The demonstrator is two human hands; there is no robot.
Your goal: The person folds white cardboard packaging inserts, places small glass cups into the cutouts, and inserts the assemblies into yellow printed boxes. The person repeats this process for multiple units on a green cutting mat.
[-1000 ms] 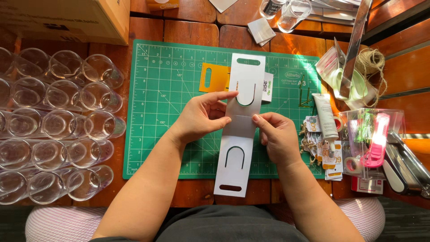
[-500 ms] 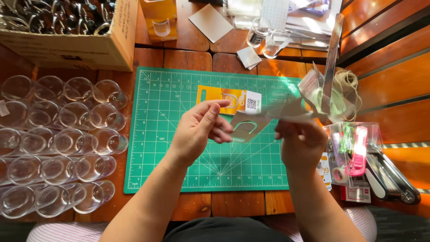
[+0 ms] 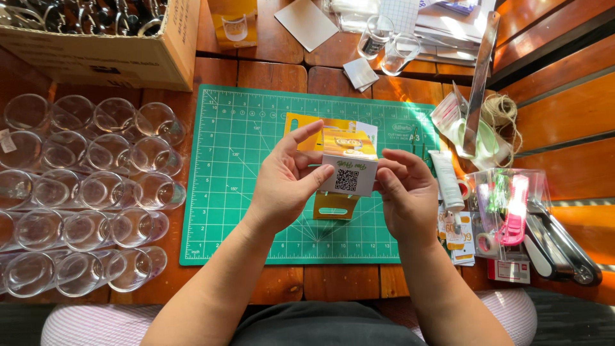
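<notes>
Since the earlier frames, the flat white card sleeve has been turned and folded — it now shows a yellow printed outside and a white panel, and both hands have drawn in closer over the middle of the mat.

Head view: the left hand [image 3: 285,182] comes in from below, forearm angled up to the right, thumb laid across the lower left edge of the folded card sleeve [image 3: 349,163] and fingers curled behind it, index finger raised along the yellow tab. The right hand [image 3: 407,192] mirrors it, wrist bent inward, fingertips pressed to the right edge of the white panel. Both hands are pinching the sleeve between them, holding it above the green cutting mat [image 3: 237,166], over its centre. A yellow tab with a slot hangs below the white panel; how it joins the rest is hidden by the hands, and the sleeve seems to be wrapped into a box shape, though its far side cannot be seen.

Rows of clear glass cups [image 3: 96,192] lie on their sides left of the mat, the outer ones cut off by the frame edge. A cardboard box [image 3: 102,54] sits above them, cropped — its contents are dark and hard to make out. A white tube [image 3: 446,179] lies just right of the mat, beside a cluttered clear tray [image 3: 506,198].
</notes>
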